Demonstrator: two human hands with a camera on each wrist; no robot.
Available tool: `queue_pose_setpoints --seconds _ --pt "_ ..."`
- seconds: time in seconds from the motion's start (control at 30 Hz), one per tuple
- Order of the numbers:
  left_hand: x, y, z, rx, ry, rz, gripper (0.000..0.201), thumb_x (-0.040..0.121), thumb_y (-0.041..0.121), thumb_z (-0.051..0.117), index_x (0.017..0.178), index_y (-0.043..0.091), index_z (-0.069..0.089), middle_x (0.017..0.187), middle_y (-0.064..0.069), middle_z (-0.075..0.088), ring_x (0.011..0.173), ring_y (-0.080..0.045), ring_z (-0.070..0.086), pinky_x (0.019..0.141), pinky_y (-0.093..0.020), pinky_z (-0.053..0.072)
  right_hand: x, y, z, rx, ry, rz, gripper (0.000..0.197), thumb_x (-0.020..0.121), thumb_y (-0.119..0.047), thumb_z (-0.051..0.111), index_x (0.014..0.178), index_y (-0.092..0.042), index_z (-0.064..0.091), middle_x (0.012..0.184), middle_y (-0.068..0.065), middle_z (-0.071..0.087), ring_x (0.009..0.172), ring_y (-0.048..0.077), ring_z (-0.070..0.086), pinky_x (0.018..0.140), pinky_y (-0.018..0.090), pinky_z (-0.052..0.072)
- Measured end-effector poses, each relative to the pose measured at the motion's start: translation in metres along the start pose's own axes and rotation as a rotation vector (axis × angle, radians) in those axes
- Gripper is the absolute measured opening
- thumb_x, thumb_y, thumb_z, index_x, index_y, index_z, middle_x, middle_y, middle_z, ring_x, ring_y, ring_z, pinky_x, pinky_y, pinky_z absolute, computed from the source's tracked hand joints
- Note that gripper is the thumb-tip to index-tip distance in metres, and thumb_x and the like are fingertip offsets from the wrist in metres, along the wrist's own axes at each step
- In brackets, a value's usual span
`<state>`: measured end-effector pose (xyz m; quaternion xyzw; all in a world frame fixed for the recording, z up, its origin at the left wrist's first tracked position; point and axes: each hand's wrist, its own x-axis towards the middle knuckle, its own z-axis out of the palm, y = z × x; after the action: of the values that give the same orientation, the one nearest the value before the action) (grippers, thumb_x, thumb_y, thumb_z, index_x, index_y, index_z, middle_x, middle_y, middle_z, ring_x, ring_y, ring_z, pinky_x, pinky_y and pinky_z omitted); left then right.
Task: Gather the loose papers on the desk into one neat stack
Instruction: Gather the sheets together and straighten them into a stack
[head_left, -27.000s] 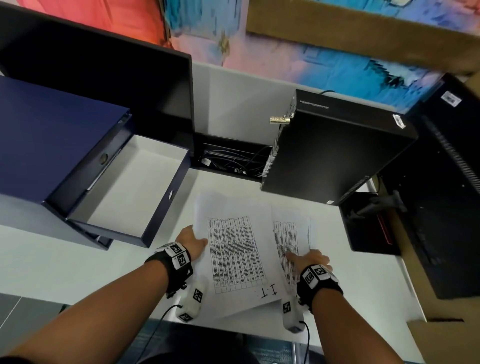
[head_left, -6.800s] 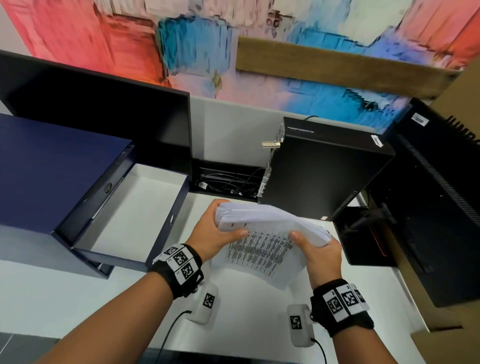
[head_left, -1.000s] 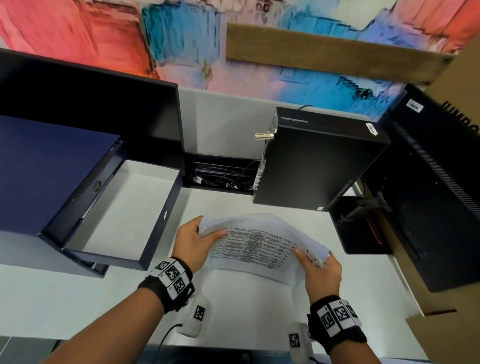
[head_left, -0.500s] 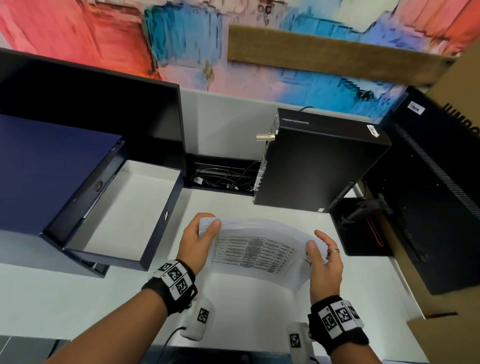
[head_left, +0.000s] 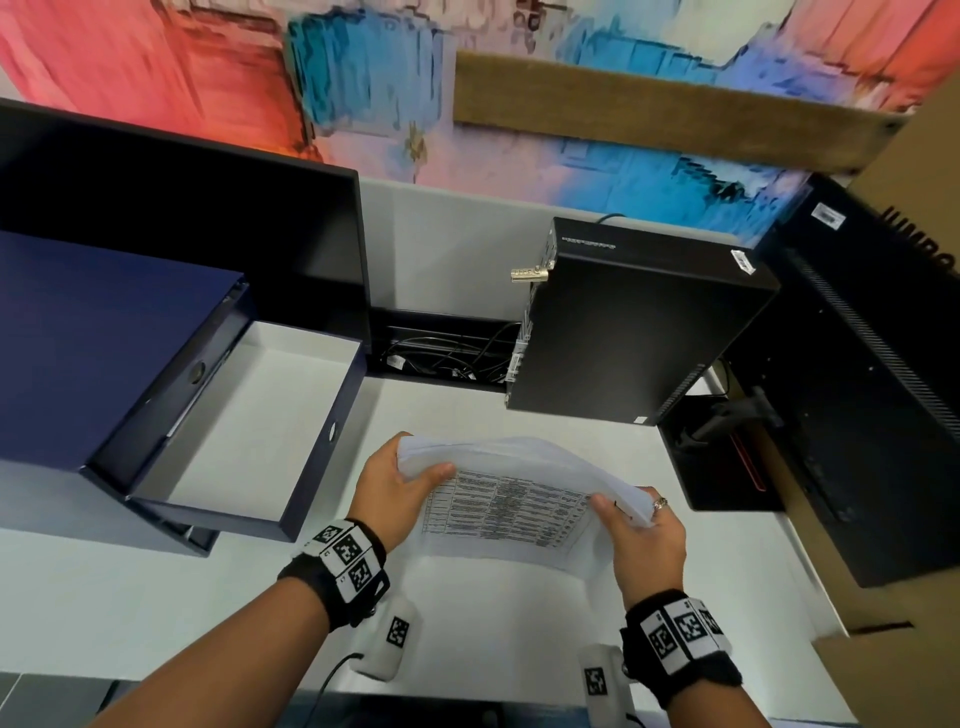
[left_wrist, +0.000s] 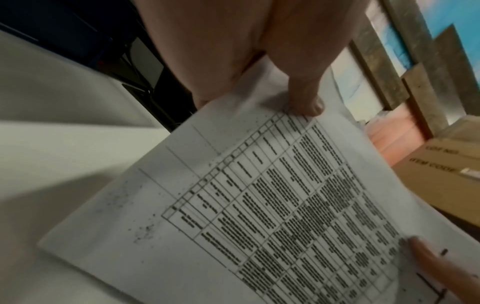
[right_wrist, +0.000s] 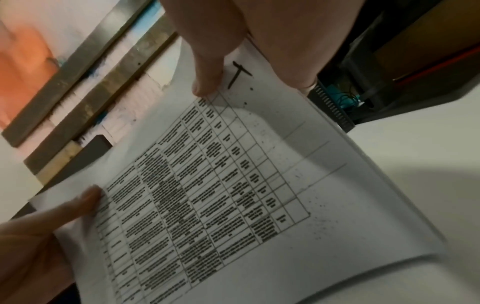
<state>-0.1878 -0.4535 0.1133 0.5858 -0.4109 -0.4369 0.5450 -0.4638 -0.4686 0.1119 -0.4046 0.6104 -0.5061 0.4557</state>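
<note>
Head view shows both hands gripping the stack of papers (head_left: 524, 499) again: half a second ago the right hand (head_left: 647, 540) had its fingers spread and lifted off the stack's right end, and now its thumb lies on the printed top sheet with the fingers curled under that end. The left hand (head_left: 392, 496) keeps its pinch on the left end, thumb on top, as it did a second ago. The stack sits a little lower and nearer the person than before, bowed upward in the middle, its near edge down at the white desk (head_left: 156, 597) and its far edge raised.

Left wrist view shows the left thumb (left_wrist: 309, 96) pressed on the top sheet's margin beside the printed table; right wrist view shows the right thumb (right_wrist: 207, 82) beside a handwritten mark.

Bare desk lies on the near side of the stack. Left of the stack, the open blue drawer (head_left: 249, 431) juts out, its front corner close to the left wrist. Beyond the stack stands the black computer case (head_left: 634, 332), with a cable tray (head_left: 447, 353) to its left. Right of the stack sits a black monitor base (head_left: 722, 467), near the right hand's knuckles.
</note>
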Motion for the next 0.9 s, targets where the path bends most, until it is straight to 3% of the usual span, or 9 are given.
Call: queue_pose_setpoints --seconds 0.17,0.27,0.37,0.43,0.5,0.6,0.67,0.77,0.9 --pt "-0.006 -0.007 -0.004 0.059 -0.054 -0.056 0.043 0.071 0.029 0.085 0.101 0.022 0.054 0.089 0.002 0.070 0.080 -0.011 0.069 0.075 -0.029 0.057 -0.007 0.001 -0.002 0.032 -0.025 -0.042 0.028 0.078 -0.001 0.079 0.099 -0.014 0.066 0.090 0.002 0.069 0.082 0.018 0.066 0.064 0.018 0.055" --pt "-0.009 -0.006 -0.001 0.051 -0.066 -0.075 0.033 0.078 0.026 0.080 0.105 0.024 0.061 0.100 0.004 0.075 0.095 -0.009 0.072 0.093 -0.039 0.056 -0.008 -0.003 0.002 0.015 -0.017 -0.037 0.015 0.086 -0.010 0.074 0.094 -0.021 0.068 0.089 0.000 0.072 0.089 0.022 0.068 0.071 0.024 0.055" --pt "-0.008 0.008 0.000 0.049 0.022 -0.067 0.030 0.078 0.017 0.080 0.099 0.027 0.061 0.094 0.004 0.074 0.093 -0.014 0.072 0.087 -0.030 0.058 -0.004 -0.023 0.002 -0.057 -0.041 -0.112 0.007 0.087 -0.009 0.072 0.088 -0.016 0.070 0.082 -0.004 0.074 0.081 0.012 0.069 0.080 0.035 0.056" --pt "-0.004 0.020 -0.002 0.160 0.117 0.023 0.043 0.074 0.021 0.084 0.102 0.034 0.053 0.103 0.007 0.066 0.101 -0.020 0.066 0.086 -0.028 0.056 -0.003 -0.044 0.003 -0.148 -0.085 -0.220 0.011 0.086 -0.007 0.072 0.084 -0.017 0.070 0.080 -0.013 0.073 0.074 0.000 0.066 0.075 0.025 0.053" --pt "-0.001 0.039 0.003 0.389 0.177 0.219 0.063 0.070 0.034 0.085 0.119 0.039 0.046 0.126 0.014 0.053 0.121 -0.010 0.049 0.107 -0.034 0.042 -0.003 -0.070 0.004 -0.267 -0.142 -0.385 0.018 0.085 -0.008 0.074 0.081 -0.024 0.068 0.080 -0.021 0.071 0.073 -0.003 0.065 0.069 0.013 0.049" --pt "0.006 0.074 0.027 0.841 0.028 0.547 0.082 0.067 0.062 0.075 0.137 0.038 0.040 0.144 0.017 0.039 0.137 -0.006 0.029 0.116 -0.037 0.016 -0.005 -0.104 0.011 -0.430 -0.248 -0.619 0.016 0.084 -0.017 0.078 0.086 -0.031 0.070 0.079 -0.015 0.072 0.072 0.003 0.067 0.067 0.018 0.052" --pt "0.010 0.088 0.046 0.961 -0.105 0.659 0.048 0.079 0.063 0.063 0.118 0.037 0.055 0.120 0.015 0.061 0.119 -0.009 0.053 0.107 -0.036 0.032 -0.003 -0.116 0.021 -0.502 -0.261 -0.737 0.015 0.084 -0.015 0.079 0.091 -0.027 0.073 0.081 -0.012 0.073 0.076 0.008 0.069 0.070 0.032 0.056" --pt "0.015 0.085 0.051 0.769 -0.174 0.572 0.024 0.092 0.048 0.055 0.084 0.025 0.053 0.068 0.007 0.062 0.062 -0.015 0.058 0.061 -0.033 0.048 -0.002 -0.119 0.034 -0.540 -0.107 -0.843 0.029 0.081 -0.016 0.080 0.104 -0.030 0.070 0.107 -0.014 0.069 0.111 0.015 0.063 0.095 0.049 0.048" --pt "0.022 0.063 0.030 0.382 -0.103 0.316 0.016 0.089 0.037 0.065 0.099 0.025 0.066 0.083 0.006 0.073 0.074 -0.010 0.070 0.065 -0.033 0.059 0.003 -0.090 0.028 -0.437 0.281 -0.578 0.102 0.065 -0.027 0.090 0.149 -0.017 0.033 0.155 -0.001 0.032 0.143 0.008 0.027 0.119 0.038 0.023"
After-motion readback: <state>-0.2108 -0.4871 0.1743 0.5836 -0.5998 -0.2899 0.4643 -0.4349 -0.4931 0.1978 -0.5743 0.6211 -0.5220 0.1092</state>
